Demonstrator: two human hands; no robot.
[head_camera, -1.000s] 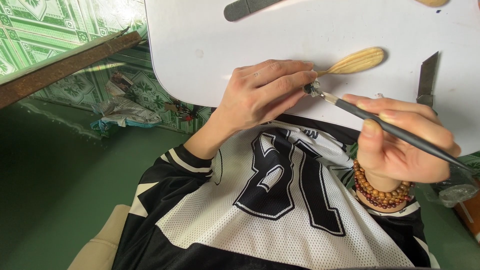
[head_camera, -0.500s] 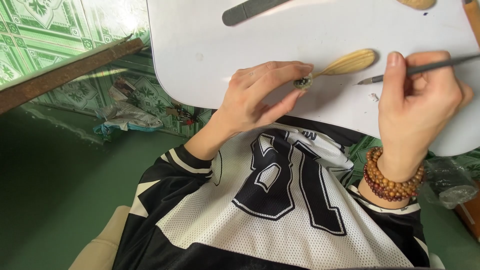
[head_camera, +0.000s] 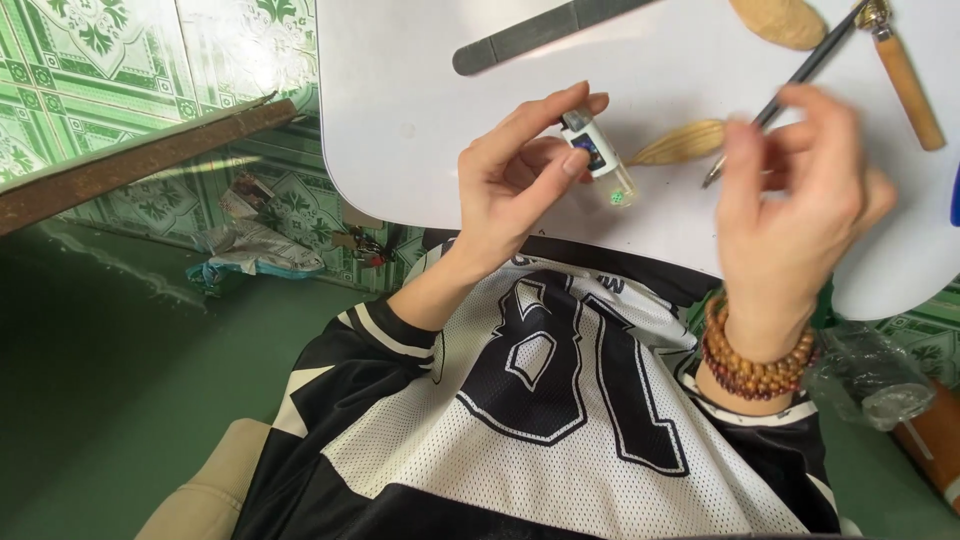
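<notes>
My left hand (head_camera: 520, 180) is raised over the white tabletop (head_camera: 410, 110) and pinches a small clear vial with a blue label (head_camera: 597, 155) between thumb and fingers. My right hand (head_camera: 800, 220), blurred and wearing a wooden bead bracelet (head_camera: 752, 362), grips a thin dark rod-like tool (head_camera: 800, 72) that slants up to the right. A leaf-shaped carved wooden piece (head_camera: 682, 142) lies on the table between both hands, just right of the vial.
A flat grey metal file (head_camera: 540, 33), another wooden piece (head_camera: 778, 20) and a wooden-handled tool (head_camera: 908, 80) lie further back. A wooden plank (head_camera: 130, 165), crumpled paper (head_camera: 250, 245) and green tiles are at left. A plastic bag (head_camera: 870, 375) hangs at right.
My left hand has left the carved wooden piece and now holds the small vial. My right hand has swung up over the table with the thin tool.
</notes>
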